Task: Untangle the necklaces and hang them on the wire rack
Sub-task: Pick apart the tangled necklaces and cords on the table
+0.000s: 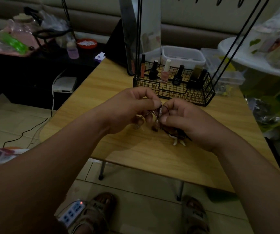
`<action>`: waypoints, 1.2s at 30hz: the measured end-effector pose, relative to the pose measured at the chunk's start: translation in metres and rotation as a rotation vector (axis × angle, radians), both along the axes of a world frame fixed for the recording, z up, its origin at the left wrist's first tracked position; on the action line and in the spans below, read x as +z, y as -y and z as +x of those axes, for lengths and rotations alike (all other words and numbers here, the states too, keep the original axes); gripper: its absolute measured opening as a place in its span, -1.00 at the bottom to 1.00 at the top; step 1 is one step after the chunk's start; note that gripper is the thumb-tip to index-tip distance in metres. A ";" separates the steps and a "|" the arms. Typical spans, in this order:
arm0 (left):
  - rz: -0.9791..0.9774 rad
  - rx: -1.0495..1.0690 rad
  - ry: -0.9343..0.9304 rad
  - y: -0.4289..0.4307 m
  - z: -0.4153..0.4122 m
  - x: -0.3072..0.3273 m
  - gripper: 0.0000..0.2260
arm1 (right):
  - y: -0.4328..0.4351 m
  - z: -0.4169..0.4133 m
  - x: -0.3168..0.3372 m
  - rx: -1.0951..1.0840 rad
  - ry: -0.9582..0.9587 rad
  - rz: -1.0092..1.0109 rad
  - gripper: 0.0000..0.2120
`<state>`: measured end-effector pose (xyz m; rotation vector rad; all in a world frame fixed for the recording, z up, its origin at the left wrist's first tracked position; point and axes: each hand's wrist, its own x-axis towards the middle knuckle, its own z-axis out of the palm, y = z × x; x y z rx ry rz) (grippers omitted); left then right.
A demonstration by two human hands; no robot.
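Necklaces (160, 115) tangled, held just in front of the wire rack (174, 89).
Left hand (129, 108) pinches the silver chain (150, 113); right hand (188, 122) pinches the same chain, black cord (178, 135) bunched beneath its palm.

This is a home, a dim living room by the look of it. A padded sofa (93, 8) runs along the back wall. In front of it, on a pale tiled floor (144, 196), stands a low folding table (102, 85) with a wood-grain top and metal legs. On the table, a black wire rack (174, 92) holds nail polish bottles (164, 71) in its basket, with a standing mirror (150, 27) and a clear plastic box (183, 55) behind it. On a dark low cabinet (17, 71) to the left sits a glass teapot (23, 26). A power strip (72, 212) lies on the floor beside sandalled feet (96, 211).
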<state>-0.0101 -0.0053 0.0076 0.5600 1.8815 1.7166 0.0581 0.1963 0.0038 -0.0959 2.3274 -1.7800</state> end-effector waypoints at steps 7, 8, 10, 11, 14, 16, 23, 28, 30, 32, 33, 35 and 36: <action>-0.001 0.030 0.004 0.007 -0.005 0.000 -0.91 | -0.005 0.000 0.005 -0.099 0.016 0.074 -0.77; 0.006 0.025 0.012 0.007 -0.005 0.000 -0.91 | -0.005 0.000 0.006 -0.142 0.052 -0.024 -0.74; 0.018 0.004 0.027 0.008 -0.004 0.000 -0.89 | -0.003 -0.003 0.006 -0.208 0.124 -0.223 -0.70; 0.017 -0.007 0.030 0.007 -0.004 -0.001 -0.90 | -0.001 -0.005 0.006 -0.243 0.150 -0.272 -0.69; -0.002 -0.012 0.023 0.007 -0.003 -0.002 -0.91 | 0.003 -0.010 0.004 -0.381 0.215 -0.373 -0.69; -0.013 -0.013 0.011 0.006 -0.002 -0.003 -0.91 | 0.005 -0.013 0.005 -0.451 0.237 -0.394 -0.71; -0.055 0.077 -0.067 0.007 -0.004 -0.006 -0.95 | 0.003 -0.006 0.008 -0.338 -0.134 0.511 -0.71; -0.103 0.035 -0.098 0.005 -0.002 -0.007 -0.94 | 0.012 0.001 0.005 -0.100 -0.100 0.642 -0.85; -0.105 0.004 -0.106 0.004 -0.002 -0.007 -0.95 | 0.012 0.000 0.002 -0.128 -0.044 0.453 -0.83; -0.105 -0.008 -0.103 0.002 -0.002 -0.007 -0.95 | 0.008 -0.002 0.003 -0.140 -0.030 0.299 -0.71; -0.106 -0.014 -0.103 0.002 -0.001 -0.007 -0.96 | 0.008 -0.003 0.004 -0.130 -0.034 0.244 -0.70; -0.108 -0.027 -0.101 0.001 -0.001 -0.007 -0.96 | 0.007 -0.004 0.004 -0.099 -0.077 0.217 -0.74; -0.110 -0.033 -0.102 0.001 -0.001 -0.007 -0.95 | 0.006 -0.005 0.003 -0.082 -0.121 0.256 -0.78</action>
